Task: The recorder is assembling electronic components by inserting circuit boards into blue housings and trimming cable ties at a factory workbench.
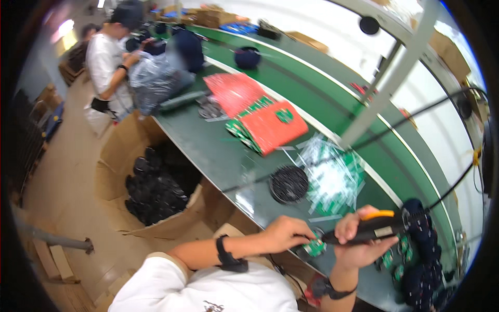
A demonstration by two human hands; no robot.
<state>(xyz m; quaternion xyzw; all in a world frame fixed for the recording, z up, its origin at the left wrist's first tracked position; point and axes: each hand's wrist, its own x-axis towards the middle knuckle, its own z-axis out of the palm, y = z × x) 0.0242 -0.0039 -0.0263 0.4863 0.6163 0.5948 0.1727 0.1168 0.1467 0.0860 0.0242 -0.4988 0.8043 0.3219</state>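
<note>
My right hand is wrapped round a black electric screwdriver with an orange lever, and its cord runs up to the right. The tip points left at a small green circuit board by the bench's near edge. My left hand is closed, thumb and fingers pinched together at that board; a small dark piece seems to be between them, too small to name. Beyond the hands stands a round black dish of small dark parts. Beside it lies a pile of clear and white strips with green pieces among them.
Red bubble-wrap sheets with green boards lie farther along the bench. A cardboard box of black parts stands left on the floor. Dark blue round items line the right. A metal post rises behind. A co-worker stands far left.
</note>
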